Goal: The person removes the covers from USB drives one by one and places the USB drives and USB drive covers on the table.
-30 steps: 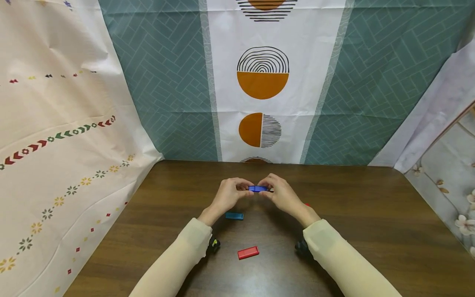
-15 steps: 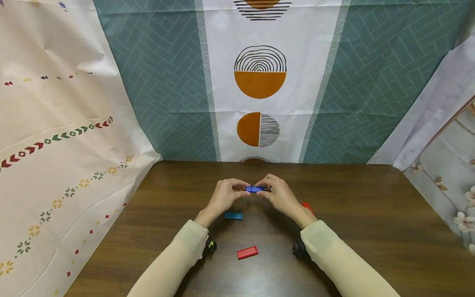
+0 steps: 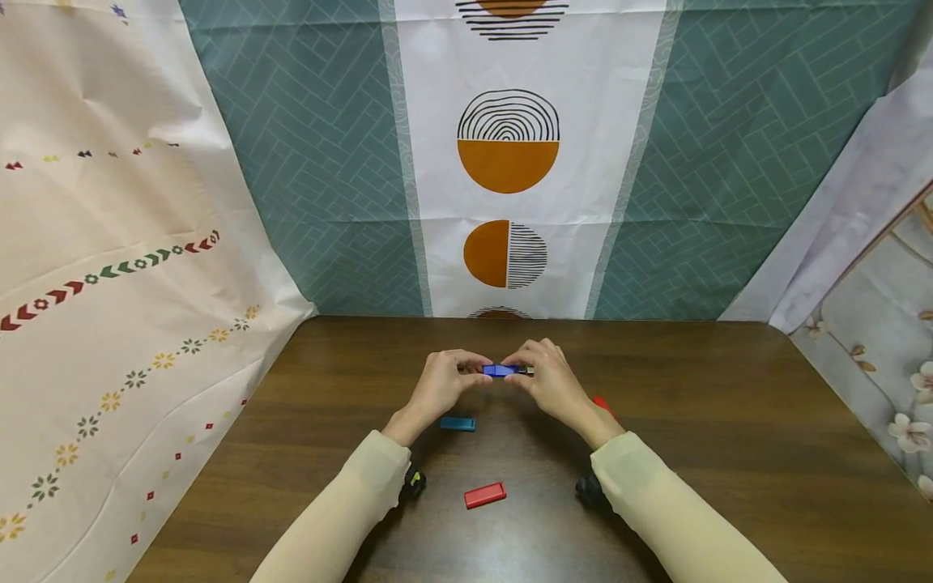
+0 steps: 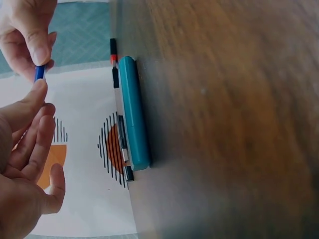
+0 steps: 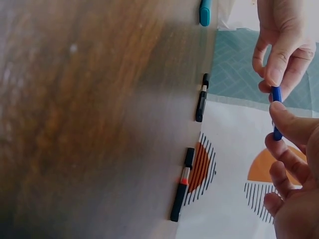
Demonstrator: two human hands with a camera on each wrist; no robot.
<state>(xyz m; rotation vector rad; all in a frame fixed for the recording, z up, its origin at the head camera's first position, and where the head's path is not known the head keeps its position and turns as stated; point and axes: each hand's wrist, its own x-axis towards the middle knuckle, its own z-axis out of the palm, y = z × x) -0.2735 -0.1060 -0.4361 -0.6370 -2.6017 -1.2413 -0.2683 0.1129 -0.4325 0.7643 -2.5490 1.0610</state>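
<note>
A small, slim blue stick stretches between my two hands, raised above the table. My left hand pinches its left end between thumb and fingertips. The right end is pinched by my right hand, so both ends are partly hidden. In the left wrist view, only a short length of the blue stick shows between the thumbs. The right wrist view has it edge-on, with the thumb across the blue stick. Below my left hand lies a flat teal case, and nearer the front a flat red case.
A red object is partly hidden by my right wrist. Slim black sticks with shiny middles lie beyond the hands, one black stick plain, another black stick red-banded. The wooden table meets a hanging patterned cloth at the back.
Both hands and the blue stick have shifted slightly left in the head view, as the whole view moved a little too. The grip on the stick looks the same.
</note>
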